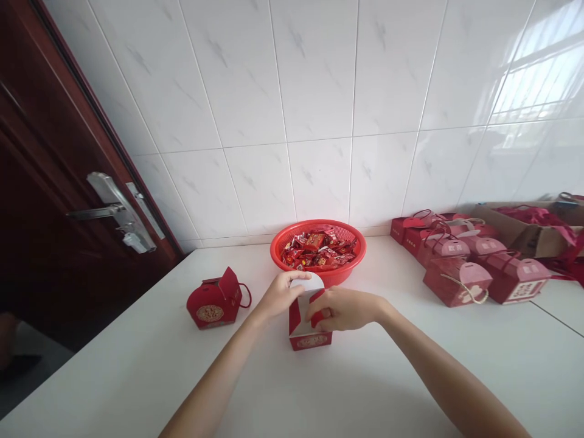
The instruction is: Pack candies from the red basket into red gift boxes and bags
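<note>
A small red gift box (311, 342) with a gold pattern stands on the white table in front of me, its top unfolded. With thumb and fingers my left hand (281, 296) pinches the pale flap at its back left. My right hand (343, 309) is at the box's opening from the right, fingers curled down and closed. Something red shows by those fingers; whether it is a side flap or a candy I cannot tell. Just behind the box, a red plastic basket (358, 263) holds many red-wrapped candies (314, 243).
Left of my hands stands another red gift box (210, 307) with a cord handle, its top partly raised. Several closed gift boxes (460, 283) are grouped at the right. Beyond them is a cardboard carton (538, 240) with red material. A tiled wall (319, 109) borders the table's back.
</note>
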`<state>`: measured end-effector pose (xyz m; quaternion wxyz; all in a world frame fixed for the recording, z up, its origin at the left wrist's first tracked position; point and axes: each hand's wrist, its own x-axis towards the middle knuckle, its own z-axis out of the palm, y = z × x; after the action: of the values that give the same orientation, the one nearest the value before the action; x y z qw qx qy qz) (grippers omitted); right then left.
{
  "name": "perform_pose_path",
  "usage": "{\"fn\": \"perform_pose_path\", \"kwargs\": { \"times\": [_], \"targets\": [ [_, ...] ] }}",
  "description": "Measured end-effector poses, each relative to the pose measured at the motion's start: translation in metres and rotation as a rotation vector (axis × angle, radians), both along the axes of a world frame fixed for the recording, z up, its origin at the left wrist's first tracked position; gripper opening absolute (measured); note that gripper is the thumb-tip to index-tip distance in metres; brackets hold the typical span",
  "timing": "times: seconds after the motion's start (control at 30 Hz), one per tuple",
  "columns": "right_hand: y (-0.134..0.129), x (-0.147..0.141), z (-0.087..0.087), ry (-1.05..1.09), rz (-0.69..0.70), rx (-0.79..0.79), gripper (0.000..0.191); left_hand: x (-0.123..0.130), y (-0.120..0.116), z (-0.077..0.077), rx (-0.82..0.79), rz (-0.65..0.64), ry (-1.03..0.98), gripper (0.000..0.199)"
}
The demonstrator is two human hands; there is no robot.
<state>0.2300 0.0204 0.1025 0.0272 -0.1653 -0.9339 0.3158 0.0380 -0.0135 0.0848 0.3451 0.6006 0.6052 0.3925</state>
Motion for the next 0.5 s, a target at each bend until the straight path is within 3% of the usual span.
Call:
{"fn": "perform_pose_path", "kwargs": {
  "times": [0.1, 0.2, 0.3, 0.5],
  "targets": [
    [-0.004, 0.000, -0.002, -0.014, -0.049, 0.137, 0.035, -0.008, 0.002, 0.006, -0.138, -0.055, -0.118, 0.057],
    [-0.010, 0.000, -0.001, -0.049, -0.142, 0.304, 0.021, -0.017, 0.002, 0.006, -0.185, -0.099, -0.134, 0.066],
    [-0.014, 0.005, 0.007, -0.079, -0.216, 0.367, 0.007, -0.024, 0.001, 0.000, -0.201, -0.150, -0.135, 0.071],
    [-0.005, 0.023, 0.024, -0.251, -0.443, 0.323, 0.043, -0.034, -0.008, -0.010, -0.254, -0.194, -0.281, 0.084]
  ]
}}
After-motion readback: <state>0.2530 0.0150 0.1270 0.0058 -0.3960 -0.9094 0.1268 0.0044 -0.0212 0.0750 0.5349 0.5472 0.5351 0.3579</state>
